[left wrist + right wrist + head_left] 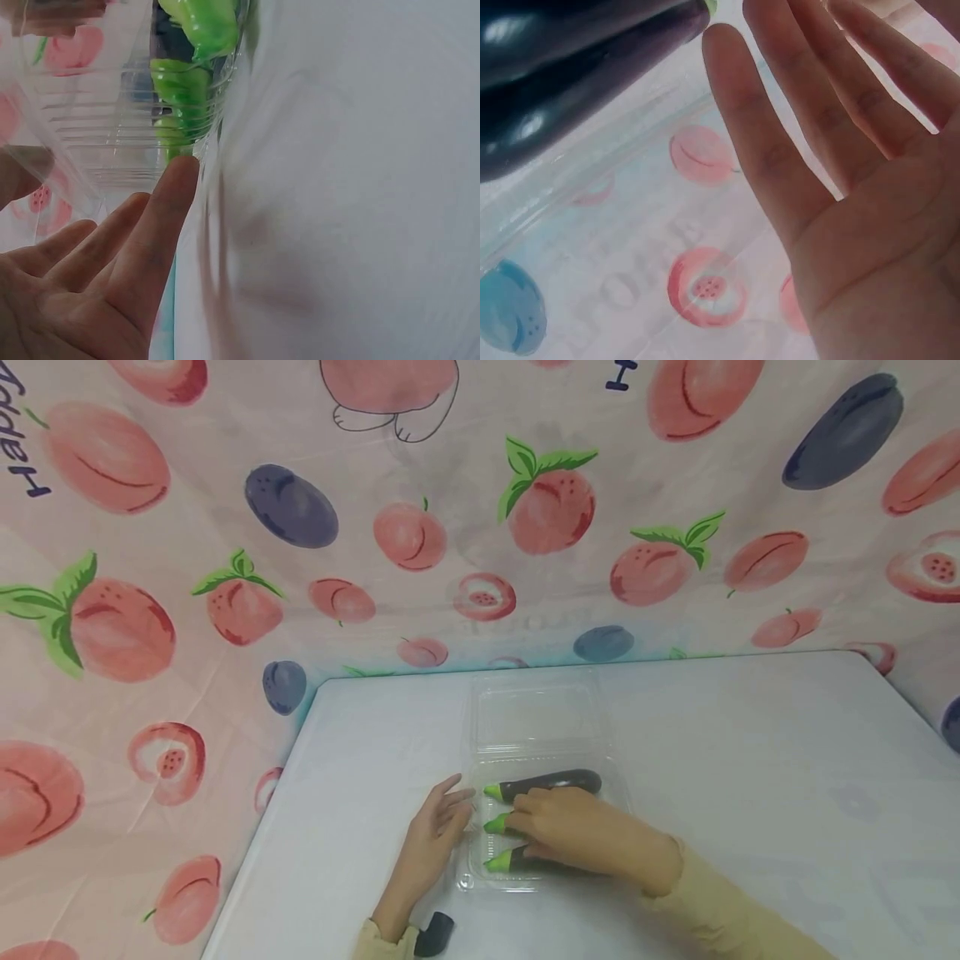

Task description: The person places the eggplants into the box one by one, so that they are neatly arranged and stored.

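Three dark purple eggplants lie side by side in a clear plastic clamshell container, green stem ends to the left: a far eggplant (585,779), a middle eggplant (497,824) and a near eggplant (517,861). My right hand (566,827) is over the middle one and hides most of it. In the right wrist view its fingers (761,150) look fairly straight, beside a glossy eggplant (577,75). At the container's left rim (476,852), my left hand (435,831) has its fingers extended; a fingertip (184,169) is at the clear wall near green stems (180,90).
The container's clear lid (536,714) lies folded back toward the far table edge. Beneath is a white table (750,777), and a fruit-printed cloth (465,527) hangs behind it. A black device (435,935) is by the left sleeve.
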### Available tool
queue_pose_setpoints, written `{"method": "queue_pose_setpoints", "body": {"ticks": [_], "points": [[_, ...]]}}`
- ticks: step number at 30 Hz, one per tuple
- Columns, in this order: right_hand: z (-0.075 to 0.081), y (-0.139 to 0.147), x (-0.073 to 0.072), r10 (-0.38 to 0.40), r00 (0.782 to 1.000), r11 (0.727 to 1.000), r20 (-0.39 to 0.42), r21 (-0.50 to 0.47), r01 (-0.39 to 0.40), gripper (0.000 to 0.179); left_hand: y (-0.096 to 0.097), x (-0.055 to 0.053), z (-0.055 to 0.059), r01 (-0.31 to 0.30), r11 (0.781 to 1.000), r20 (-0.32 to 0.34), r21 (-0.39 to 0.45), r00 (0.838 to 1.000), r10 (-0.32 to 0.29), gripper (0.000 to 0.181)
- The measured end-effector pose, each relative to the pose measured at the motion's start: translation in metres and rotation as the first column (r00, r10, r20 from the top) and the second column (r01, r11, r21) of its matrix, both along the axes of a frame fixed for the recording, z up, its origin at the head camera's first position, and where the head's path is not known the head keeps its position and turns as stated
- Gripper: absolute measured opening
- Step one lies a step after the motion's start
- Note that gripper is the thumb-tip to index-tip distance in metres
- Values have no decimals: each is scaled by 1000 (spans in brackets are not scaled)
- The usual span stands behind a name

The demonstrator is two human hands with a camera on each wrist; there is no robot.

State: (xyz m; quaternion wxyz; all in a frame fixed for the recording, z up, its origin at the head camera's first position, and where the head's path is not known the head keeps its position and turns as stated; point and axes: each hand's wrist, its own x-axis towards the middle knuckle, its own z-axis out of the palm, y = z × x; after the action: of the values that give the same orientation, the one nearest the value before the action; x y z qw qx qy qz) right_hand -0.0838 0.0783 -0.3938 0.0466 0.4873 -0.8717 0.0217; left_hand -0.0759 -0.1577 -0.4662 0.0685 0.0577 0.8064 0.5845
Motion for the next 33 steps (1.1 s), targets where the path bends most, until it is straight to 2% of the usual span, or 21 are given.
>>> {"method": "queue_pose_setpoints", "body": {"ticks": [4, 9, 17, 23, 33], "points": [[0, 5, -3, -8, 1000, 1000, -20, -25, 8, 30, -3, -2, 3, -12, 1000, -10, -18, 1000, 12, 55], [1, 9, -7, -16, 999, 999, -27, -52, 15, 29, -6, -4, 7, -42, 996, -66, -82, 997, 37, 52], [-1, 19, -15, -43, 998, 985, -55, -170, 33, 30, -10, -13, 9, -109, 994, -164, -20, 981, 104, 43], [-2, 30, -22, -105, 994, 972, -15, -212, 99, 38, -12, -19, 12, -152, 988, -203, -11, 968, 146, 41], [-7, 47, -37, -217, 976, 935, 22, -283, 214, 50, -12, -31, 18, -141, 990, -234, -31, 964, 130, 40]]}}
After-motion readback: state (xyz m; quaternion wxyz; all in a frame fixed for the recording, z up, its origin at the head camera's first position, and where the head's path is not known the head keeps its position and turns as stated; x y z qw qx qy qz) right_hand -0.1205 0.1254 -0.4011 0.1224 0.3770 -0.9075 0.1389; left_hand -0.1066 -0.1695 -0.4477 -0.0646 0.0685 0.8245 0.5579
